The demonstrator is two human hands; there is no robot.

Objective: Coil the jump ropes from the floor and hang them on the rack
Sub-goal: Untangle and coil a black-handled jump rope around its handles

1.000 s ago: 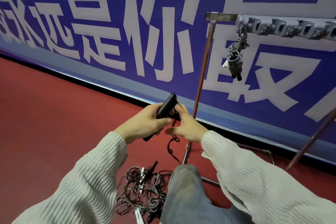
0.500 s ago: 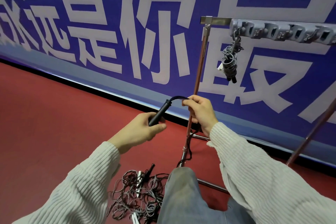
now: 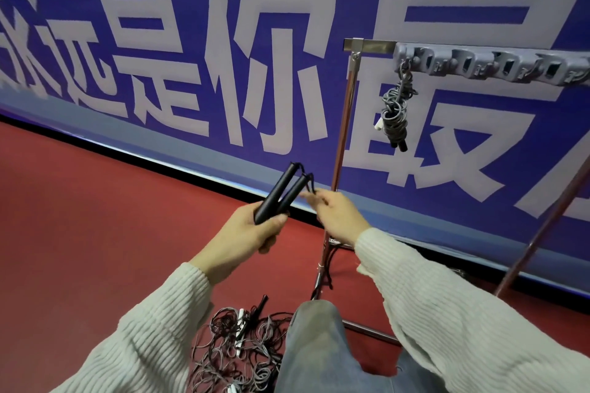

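Observation:
My left hand (image 3: 253, 233) grips two black jump rope handles (image 3: 281, 193) side by side, their tips pointing up and to the right. My right hand (image 3: 338, 217) pinches the black cord (image 3: 311, 183) just right of the handle tips; the cord drops behind my wrist and hangs down along the rack post (image 3: 325, 268). A tangled pile of jump ropes (image 3: 236, 348) lies on the red floor beside my knee. On the rack's grey hook bar (image 3: 485, 65), one coiled grey rope (image 3: 396, 112) hangs from the leftmost hook.
The metal rack post (image 3: 344, 124) rises just right of my hands, and its base tubes (image 3: 370, 333) run along the floor. A slanted rack leg (image 3: 549, 223) stands at the right. A blue banner (image 3: 223, 57) with large white characters covers the wall behind. My knee (image 3: 314, 329) fills the lower middle.
A second handle has joined the first in my left hand. Both hands have risen, and my right hand has shifted from the cord's arch to the cord by the handle tips.

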